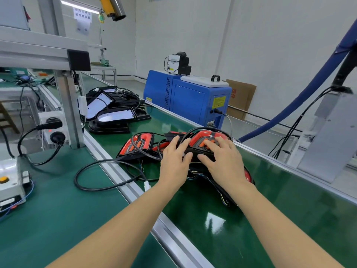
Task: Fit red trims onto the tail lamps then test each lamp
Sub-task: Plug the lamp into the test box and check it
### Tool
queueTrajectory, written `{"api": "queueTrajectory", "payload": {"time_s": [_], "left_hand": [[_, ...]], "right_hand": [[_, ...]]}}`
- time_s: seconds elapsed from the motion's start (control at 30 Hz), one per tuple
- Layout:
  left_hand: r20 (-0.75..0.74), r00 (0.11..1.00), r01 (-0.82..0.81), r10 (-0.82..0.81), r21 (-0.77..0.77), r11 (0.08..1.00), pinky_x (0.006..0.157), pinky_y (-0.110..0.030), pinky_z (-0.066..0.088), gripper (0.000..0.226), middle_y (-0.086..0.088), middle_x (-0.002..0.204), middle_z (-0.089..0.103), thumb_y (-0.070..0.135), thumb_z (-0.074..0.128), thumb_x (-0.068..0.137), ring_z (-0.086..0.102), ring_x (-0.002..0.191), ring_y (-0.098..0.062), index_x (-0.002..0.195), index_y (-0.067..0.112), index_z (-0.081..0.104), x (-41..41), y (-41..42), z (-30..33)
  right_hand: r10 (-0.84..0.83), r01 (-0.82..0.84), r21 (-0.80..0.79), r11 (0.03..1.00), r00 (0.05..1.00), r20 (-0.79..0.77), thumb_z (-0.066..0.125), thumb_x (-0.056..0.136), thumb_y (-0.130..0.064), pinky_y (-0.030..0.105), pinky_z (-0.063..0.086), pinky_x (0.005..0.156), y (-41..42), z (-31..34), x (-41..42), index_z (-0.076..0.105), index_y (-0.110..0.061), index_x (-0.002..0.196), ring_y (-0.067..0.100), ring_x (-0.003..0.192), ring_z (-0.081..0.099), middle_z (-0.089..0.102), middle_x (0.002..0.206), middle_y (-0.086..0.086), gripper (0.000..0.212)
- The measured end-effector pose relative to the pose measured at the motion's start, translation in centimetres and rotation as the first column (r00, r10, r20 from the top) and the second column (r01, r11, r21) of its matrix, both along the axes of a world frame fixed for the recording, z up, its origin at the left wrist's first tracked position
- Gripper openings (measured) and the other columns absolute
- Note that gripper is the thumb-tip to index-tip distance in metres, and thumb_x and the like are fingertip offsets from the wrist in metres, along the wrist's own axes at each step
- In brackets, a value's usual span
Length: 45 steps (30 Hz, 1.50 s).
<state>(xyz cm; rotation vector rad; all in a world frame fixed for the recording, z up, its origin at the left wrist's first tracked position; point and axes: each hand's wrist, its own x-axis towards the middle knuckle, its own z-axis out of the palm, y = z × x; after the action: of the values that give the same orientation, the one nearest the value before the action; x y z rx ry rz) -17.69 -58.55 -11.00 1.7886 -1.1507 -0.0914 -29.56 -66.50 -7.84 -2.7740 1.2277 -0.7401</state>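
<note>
A white paper sheet (83, 20) is hanging on the back frame with two lines of printed characters, but they are too blurred to read. A yellow warning sticker (218, 102) is sitting on the blue metal machine cabinet (188, 99), its print too small to make out. Red characters are showing on the brown cardboard box (241, 99) leaning at the wall; I cannot read them.
</note>
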Motion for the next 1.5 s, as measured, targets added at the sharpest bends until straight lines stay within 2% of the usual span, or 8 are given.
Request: {"api": "queueTrajectory", "payload": {"time_s": [0.1,0.17,0.43,0.87,1.13,1.3,1.43,1.5], "left_hand": [[0.238,0.971,-0.007,-0.009,0.067,0.998,0.113,-0.041,0.023,0.049,0.003,0.158,0.018,0.023,0.043,0.1,0.019,0.141,-0.02,0.148,0.026,0.031,-0.1,0.0,-0.3],[0.309,0.95,0.018,-0.053,0.114,0.993,0.114,-0.039,0.021,0.05,0.005,0.158,0.015,0.023,0.041,0.101,0.018,0.142,-0.02,0.149,0.025,0.028,-0.2,0.0,-0.4],[0.32,0.939,0.063,-0.125,0.199,0.978,0.114,-0.034,0.021,0.056,0.002,0.16,0.005,0.02,0.04,0.101,0.02,0.142,-0.018,0.152,0.02,0.016,0.1,-0.5,0.1],[0.365,0.915,0.025,-0.17,0.37,0.929,0.116,-0.044,0.016,0.065,0.002,0.16,-0.008,0.024,0.041,0.1,0.01,0.145,-0.021,0.153,0.023,0.002,0.4,-0.6,0.3],[0.365,0.93,-0.085,-0.046,0.337,0.938,0.116,-0.048,0.006,0.065,0.005,0.16,-0.008,0.016,0.036,0.1,0.003,0.146,-0.018,0.152,0.023,-0.003,-0.6,0.7,-0.2],[0.348,0.937,-0.159,0.012,0.399,0.903,0.116,-0.05,0.001,0.074,0.008,0.16,-0.008,0.003,0.036,0.094,-0.002,0.147,-0.019,0.152,0.023,-0.004,0.1,3.4,-0.7],[0.316,0.948,-0.203,0.046,0.483,0.852,0.116,-0.051,-0.002,0.075,0.006,0.16,-0.008,0.001,0.035,0.091,-0.004,0.147,-0.022,0.152,0.021,-0.003,1.4,6.4,-1.4],[0.312,0.948,-0.222,0.06,0.515,0.828,0.115,-0.052,-0.001,0.071,0.006,0.16,-0.007,0.005,0.035,0.093,-0.004,0.147,-0.023,0.152,0.021,-0.002,1.9,7.9,-1.7]], "right_hand": [[-0.019,0.019,-0.001,1.0,1.0,0.0,0.05,0.095,-0.05,0.05,0.028,0.113,0.0,-0.3,0.3,0.045,-0.031,0.142,0.025,0.144,0.022,0.035,0.153,0.002,0.052],[-0.026,0.026,0.002,1.0,1.0,0.002,0.051,0.095,-0.049,0.051,0.029,0.113,0.0,-0.4,0.4,0.045,-0.031,0.143,0.026,0.144,0.022,0.036,0.153,0.003,0.052],[-0.025,0.024,0.032,0.999,0.999,0.046,0.052,0.095,-0.047,0.048,0.033,0.112,-0.5,-0.7,0.7,0.047,-0.028,0.142,0.026,0.143,0.022,0.042,0.149,0.003,0.051],[-0.021,0.019,-0.104,0.994,0.999,-0.027,0.05,0.095,-0.048,0.047,0.032,0.112,-0.9,-1.0,0.6,0.049,-0.029,0.139,0.029,0.138,0.033,0.051,0.141,0.005,0.048],[-0.034,0.023,-0.14,0.99,0.996,-0.078,0.049,0.095,-0.048,0.042,0.036,0.106,-0.9,-1.0,0.4,0.049,-0.026,0.139,0.03,0.134,0.036,0.053,0.137,0.006,0.049],[-0.037,0.025,-0.139,0.99,0.995,-0.09,0.049,0.095,-0.047,0.042,0.039,0.1,-0.9,-1.1,0.2,0.048,-0.026,0.138,0.03,0.131,0.036,0.053,0.135,0.005,0.048],[-0.055,0.035,-0.148,0.988,0.99,-0.133,0.039,0.095,-0.056,0.046,0.033,0.109,-0.9,-1.0,0.2,0.044,-0.028,0.141,0.03,0.135,0.034,0.051,0.139,0.003,0.054],[-0.099,0.072,-0.156,0.985,0.981,-0.17,0.028,0.094,-0.064,0.052,0.019,0.115,-0.7,-0.7,0.3,0.04,-0.033,0.143,0.027,0.139,0.031,0.047,0.144,0.0,0.059]]}}
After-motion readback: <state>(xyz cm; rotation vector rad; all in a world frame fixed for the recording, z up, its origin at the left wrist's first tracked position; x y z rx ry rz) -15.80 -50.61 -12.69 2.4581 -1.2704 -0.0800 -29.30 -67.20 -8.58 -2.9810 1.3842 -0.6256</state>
